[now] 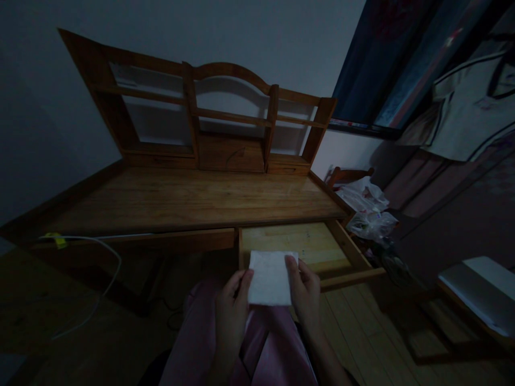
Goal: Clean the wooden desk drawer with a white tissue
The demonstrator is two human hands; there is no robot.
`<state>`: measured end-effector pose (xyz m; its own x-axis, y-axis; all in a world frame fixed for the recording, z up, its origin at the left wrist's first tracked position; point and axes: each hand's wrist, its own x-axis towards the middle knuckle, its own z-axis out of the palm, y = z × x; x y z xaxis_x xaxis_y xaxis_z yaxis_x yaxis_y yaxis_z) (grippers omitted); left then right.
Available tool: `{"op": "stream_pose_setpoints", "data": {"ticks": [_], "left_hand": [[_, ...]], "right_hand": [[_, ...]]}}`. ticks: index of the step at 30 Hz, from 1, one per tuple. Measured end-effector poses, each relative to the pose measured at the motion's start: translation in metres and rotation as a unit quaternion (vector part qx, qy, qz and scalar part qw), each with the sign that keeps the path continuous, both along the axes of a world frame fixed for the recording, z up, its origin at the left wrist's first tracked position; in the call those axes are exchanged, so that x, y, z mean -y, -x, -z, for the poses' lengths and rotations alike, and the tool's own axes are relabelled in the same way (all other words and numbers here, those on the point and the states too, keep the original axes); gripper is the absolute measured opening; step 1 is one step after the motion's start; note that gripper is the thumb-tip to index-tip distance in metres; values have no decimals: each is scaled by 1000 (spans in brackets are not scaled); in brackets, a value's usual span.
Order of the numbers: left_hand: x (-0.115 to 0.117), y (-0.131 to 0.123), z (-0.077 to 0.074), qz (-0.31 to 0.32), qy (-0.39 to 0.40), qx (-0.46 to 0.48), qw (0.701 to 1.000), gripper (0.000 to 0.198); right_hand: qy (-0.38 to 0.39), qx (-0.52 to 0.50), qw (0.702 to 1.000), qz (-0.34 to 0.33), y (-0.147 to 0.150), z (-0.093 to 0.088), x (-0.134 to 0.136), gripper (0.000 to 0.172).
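Observation:
A flat white folded square (270, 279), which looks like a paper tissue or thin cloth, is held up over my lap between both hands. My left hand (234, 300) pinches its left edge with thumb and fingers. On the other side, my right hand (304, 292) grips the right edge, thumb on top near the upper corner. Just beyond the square, a wooden drawer (341, 246) is pulled out from under the desk (217, 195). Part of the drawer's inside is hidden behind the square and my right hand.
A wooden shelf unit (231, 115) stands at the back of the desk. A white cable (115, 257) with a yellow tag hangs at the left. To the right are plastic bags (364, 198) on a chair, a stool (446, 305) bearing a flat pale object, and a hanging white shirt (466, 107).

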<state>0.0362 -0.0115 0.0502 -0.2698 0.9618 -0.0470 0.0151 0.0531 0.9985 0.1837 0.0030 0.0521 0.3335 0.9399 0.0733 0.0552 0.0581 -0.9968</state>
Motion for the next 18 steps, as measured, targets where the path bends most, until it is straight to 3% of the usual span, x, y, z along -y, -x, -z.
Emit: {"op": "stream_pose_setpoints", "data": {"ticks": [6, 11, 15, 18], "left_hand": [[1, 4, -9, 12, 0, -18, 1000, 47], [1, 11, -13, 60, 20, 1, 998, 60], [-2, 9, -17, 85, -3, -17, 996, 46], [-1, 4, -15, 61, 5, 7, 998, 41]], "right_hand": [[-23, 20, 999, 11, -3, -6, 1, 51], [-17, 1, 999, -33, -3, -8, 3, 53], [-18, -23, 998, -53, -4, -6, 1, 52], [-17, -19, 998, -53, -6, -4, 0, 51]]}}
